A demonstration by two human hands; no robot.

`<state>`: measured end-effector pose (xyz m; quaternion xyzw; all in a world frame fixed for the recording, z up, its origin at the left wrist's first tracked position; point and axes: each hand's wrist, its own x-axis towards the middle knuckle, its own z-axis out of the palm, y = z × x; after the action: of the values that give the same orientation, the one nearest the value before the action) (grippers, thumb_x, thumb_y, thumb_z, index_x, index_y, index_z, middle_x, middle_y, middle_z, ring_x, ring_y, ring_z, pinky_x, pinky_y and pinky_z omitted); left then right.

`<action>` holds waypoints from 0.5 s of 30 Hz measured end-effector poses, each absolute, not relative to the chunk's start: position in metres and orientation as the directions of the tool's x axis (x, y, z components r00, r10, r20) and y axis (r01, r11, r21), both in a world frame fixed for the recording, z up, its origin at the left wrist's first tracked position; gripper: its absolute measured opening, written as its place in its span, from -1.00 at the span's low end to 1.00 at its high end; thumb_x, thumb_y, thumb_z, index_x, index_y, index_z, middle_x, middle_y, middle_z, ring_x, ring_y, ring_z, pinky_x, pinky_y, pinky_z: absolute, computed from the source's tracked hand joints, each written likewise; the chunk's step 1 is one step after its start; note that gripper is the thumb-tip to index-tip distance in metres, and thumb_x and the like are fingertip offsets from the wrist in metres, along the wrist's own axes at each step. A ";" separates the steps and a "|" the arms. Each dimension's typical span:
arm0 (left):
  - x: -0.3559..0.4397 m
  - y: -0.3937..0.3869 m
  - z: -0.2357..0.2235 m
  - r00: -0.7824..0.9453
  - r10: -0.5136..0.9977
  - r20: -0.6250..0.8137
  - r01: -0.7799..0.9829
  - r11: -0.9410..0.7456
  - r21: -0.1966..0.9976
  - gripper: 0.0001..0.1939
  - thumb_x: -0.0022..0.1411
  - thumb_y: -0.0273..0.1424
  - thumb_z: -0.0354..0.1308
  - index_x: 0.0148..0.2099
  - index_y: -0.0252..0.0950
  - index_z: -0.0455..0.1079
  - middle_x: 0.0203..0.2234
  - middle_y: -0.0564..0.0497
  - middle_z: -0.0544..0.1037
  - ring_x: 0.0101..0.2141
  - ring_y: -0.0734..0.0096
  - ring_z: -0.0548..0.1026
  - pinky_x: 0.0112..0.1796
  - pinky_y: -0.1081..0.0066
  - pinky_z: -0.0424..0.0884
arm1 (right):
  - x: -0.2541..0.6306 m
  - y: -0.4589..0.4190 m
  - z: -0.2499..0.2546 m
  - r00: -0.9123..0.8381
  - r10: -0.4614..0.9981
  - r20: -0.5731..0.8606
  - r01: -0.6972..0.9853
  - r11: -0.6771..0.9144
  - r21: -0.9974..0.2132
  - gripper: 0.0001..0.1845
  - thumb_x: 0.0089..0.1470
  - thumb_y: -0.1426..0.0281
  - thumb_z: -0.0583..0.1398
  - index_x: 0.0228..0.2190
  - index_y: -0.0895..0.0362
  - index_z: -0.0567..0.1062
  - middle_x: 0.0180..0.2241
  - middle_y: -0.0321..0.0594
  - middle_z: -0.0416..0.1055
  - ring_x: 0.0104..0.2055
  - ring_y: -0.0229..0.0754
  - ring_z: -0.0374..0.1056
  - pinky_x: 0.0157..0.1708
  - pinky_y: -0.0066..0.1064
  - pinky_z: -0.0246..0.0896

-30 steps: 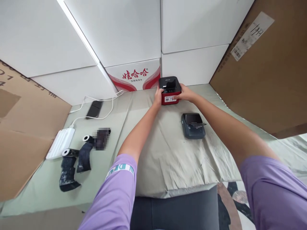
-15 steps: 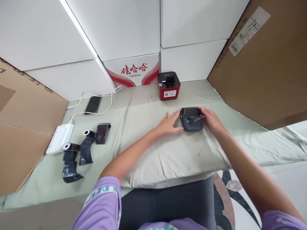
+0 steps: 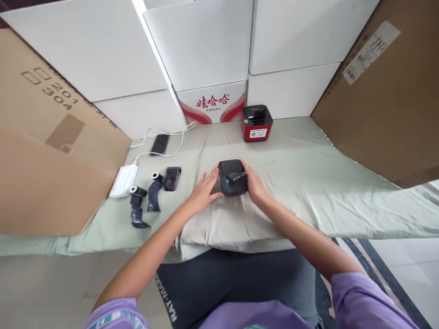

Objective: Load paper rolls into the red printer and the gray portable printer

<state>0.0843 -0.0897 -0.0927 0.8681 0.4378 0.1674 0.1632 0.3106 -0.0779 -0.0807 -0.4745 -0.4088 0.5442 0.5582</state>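
Observation:
A small black portable label printer (image 3: 233, 185) sits on the cloth in front of me, with a crumpled strip of clear film (image 3: 236, 176) sticking out at its slot. My left hand (image 3: 205, 189) spans its left side, fingertips at the back corner and thumb at the lower edge. Along the right side lies my right hand (image 3: 255, 183), its fingers against the casing and partly hidden. Both hands hold the printer between them. Behind it stands a red and black desktop label printer (image 3: 257, 124), untouched.
On the left lie two label rolls (image 3: 139, 191) with dark strips unrolled, a blurred dark item (image 3: 172, 179), a white power bank (image 3: 124, 181) with a cable, and a black phone (image 3: 160, 145). Cardboard panels (image 3: 387, 105) flank the cloth-covered table (image 3: 302, 169); white boxes (image 3: 202, 55) line the back.
The black printer has slid left across the cloth between both hands, from right of the red printer to left of it. The camera view has shifted too.

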 end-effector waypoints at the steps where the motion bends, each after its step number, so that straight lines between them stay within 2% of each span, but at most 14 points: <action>1: 0.074 -0.095 -0.094 0.552 0.824 0.130 0.725 -0.551 0.414 -0.02 0.42 -0.09 0.13 0.57 -0.18 -0.43 0.50 -0.27 -0.07 0.48 0.08 -0.05 0.43 -0.06 -0.14 | 0.299 -0.081 -0.084 0.053 0.996 -0.068 -0.196 -0.056 -0.979 -0.33 0.25 -0.06 0.09 0.20 0.08 0.48 0.33 -0.18 0.35 0.40 -0.05 0.23 0.45 -0.12 -0.01; 4: 0.060 -0.104 -0.099 0.539 0.838 0.082 0.752 -0.523 0.403 -0.06 0.42 -0.15 0.14 0.58 -0.19 -0.37 0.49 -0.25 -0.04 0.47 0.10 -0.02 0.44 -0.02 -0.10 | 0.281 -0.089 -0.093 0.041 0.996 -0.079 -0.095 -0.075 -0.993 -0.19 0.23 -0.16 0.06 0.28 0.10 0.40 0.39 -0.14 0.23 0.46 -0.04 0.12 0.49 -0.12 -0.11; 9: 0.066 -0.110 -0.100 0.514 0.856 0.060 0.761 -0.487 0.429 -0.11 0.39 -0.22 0.14 0.57 -0.21 -0.24 0.49 -0.18 0.02 0.46 0.11 0.06 0.44 -0.01 -0.09 | 0.282 -0.096 -0.094 0.030 0.999 -0.013 0.039 -0.014 -0.999 -0.01 0.20 -0.29 -0.02 0.37 0.12 0.25 0.45 -0.15 0.09 0.52 -0.08 -0.03 0.53 -0.15 -0.25; 12: 0.069 -0.113 -0.100 0.498 0.864 0.071 0.780 -0.482 0.399 -0.13 0.34 -0.35 0.11 0.56 -0.27 -0.19 0.49 -0.19 0.03 0.46 0.13 0.07 0.45 -0.02 -0.10 | 0.284 -0.097 -0.094 0.013 1.000 -0.016 0.075 -0.017 -0.997 0.03 0.19 -0.32 -0.06 0.41 0.10 0.19 0.47 -0.17 0.05 0.54 -0.08 -0.10 0.54 -0.13 -0.31; 15: 0.072 -0.114 -0.100 0.484 0.870 0.092 0.804 -0.484 0.345 -0.21 0.31 -0.50 -0.04 0.54 -0.37 -0.12 0.46 -0.22 0.10 0.45 0.18 0.08 0.44 0.00 -0.06 | 0.284 -0.097 -0.097 -0.002 1.000 -0.023 0.091 -0.023 -0.996 0.01 0.20 -0.31 -0.06 0.43 0.06 0.14 0.49 -0.20 -0.02 0.55 -0.08 -0.15 0.54 -0.12 -0.34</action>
<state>0.0720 -0.1138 -0.1002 0.8518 0.4914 0.1280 0.1286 0.2845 -0.0966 -0.0965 -0.5270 -0.5173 0.4833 0.4702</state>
